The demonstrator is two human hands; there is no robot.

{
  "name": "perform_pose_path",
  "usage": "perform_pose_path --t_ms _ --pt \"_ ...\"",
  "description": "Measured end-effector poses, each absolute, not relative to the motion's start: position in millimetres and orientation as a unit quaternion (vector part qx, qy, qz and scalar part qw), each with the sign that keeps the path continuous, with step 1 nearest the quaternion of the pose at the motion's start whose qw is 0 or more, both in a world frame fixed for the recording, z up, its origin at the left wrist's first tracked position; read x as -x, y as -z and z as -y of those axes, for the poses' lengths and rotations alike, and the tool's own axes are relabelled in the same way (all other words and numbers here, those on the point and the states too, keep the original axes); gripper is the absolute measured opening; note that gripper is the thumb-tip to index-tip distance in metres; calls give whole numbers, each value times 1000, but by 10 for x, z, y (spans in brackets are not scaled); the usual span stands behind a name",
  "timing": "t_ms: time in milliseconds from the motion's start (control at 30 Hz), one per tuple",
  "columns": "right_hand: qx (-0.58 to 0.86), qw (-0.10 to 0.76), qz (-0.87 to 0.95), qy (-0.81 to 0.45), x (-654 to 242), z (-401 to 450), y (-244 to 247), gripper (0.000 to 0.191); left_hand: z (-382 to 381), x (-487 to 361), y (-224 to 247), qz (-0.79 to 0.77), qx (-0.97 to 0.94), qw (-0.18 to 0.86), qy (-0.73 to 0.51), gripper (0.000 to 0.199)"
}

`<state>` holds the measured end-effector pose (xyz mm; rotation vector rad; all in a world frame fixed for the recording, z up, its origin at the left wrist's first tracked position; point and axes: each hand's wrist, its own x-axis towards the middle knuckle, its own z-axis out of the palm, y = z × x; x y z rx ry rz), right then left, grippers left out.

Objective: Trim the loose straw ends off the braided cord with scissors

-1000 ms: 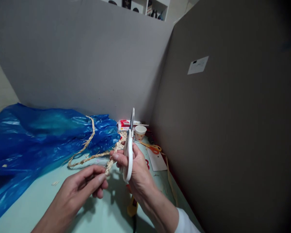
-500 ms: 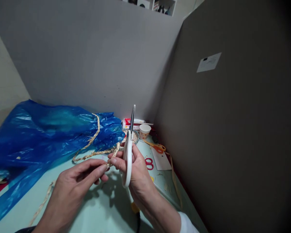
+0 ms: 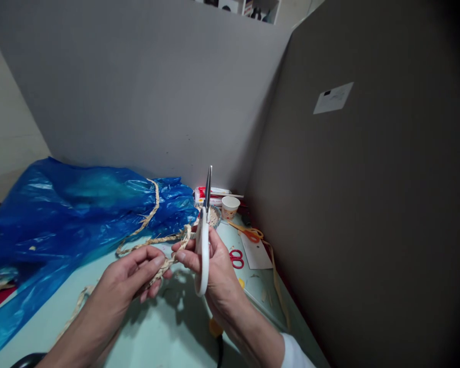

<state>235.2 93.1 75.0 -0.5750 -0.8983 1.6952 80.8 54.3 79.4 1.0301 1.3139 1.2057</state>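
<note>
Between my hands runs a pale braided straw cord (image 3: pixel 185 236). My left hand (image 3: pixel 127 273) is closed, with thumb and fingers pinching the cord at the lower left. My right hand (image 3: pixel 221 271) pinches the same cord a little higher up. White-handled scissors (image 3: pixel 203 255) are also held in my right hand, their blades pointing up and away from me and looking closed. Beyond my hands the cord loops back along the edge of a blue plastic bag (image 3: pixel 99 204). Part of the cord behind my right hand and the scissors is hidden.
On the right of the pale green table (image 3: pixel 161 337) lie orange-handled scissors (image 3: pixel 253 235), red-handled scissors (image 3: pixel 236 258) and a white card (image 3: pixel 257 255). A paper cup (image 3: pixel 230 208) stands at the back. Grey partitions (image 3: pixel 157 92) enclose the back and right.
My left hand has slid down and left along the cord, so more braid shows between my hands. My right hand and the scissors have barely moved.
</note>
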Motion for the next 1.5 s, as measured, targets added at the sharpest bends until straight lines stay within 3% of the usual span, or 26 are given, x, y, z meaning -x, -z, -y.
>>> perform_pose_path --t_ms 200,400,633,733,933,1133,1300,1400,1500 --pt "245 538 382 -711 -2337 -957 -738 62 -539 -775 -814 -566 -455 460 -511 37" --pt "279 566 366 -684 -2348 -1005 -702 64 -524 -863 -891 -621 -503 329 -504 38" --pt "298 572 381 -663 -2369 -981 -743 66 -545 -919 -986 -665 -488 283 -489 33" --pt "304 571 394 -653 -2407 -989 -786 67 -547 -865 -954 -638 -518 311 -477 32" --pt "323 559 413 -642 -2467 -1009 -838 69 -562 -834 -941 -597 -484 488 -414 38" --pt "361 546 401 -640 -2467 -1037 -825 67 -575 -899 -1020 -603 -534 442 -394 36" --pt "391 533 403 -633 -2476 -1047 -842 66 -528 -909 -1002 -620 -537 394 -415 51" --pt "401 526 412 -627 -2483 -1045 -842 67 -517 -868 -926 -600 -555 406 -408 59" --pt "408 506 432 -625 -2486 -1061 -812 68 -518 -808 -846 -552 -566 466 -397 55"
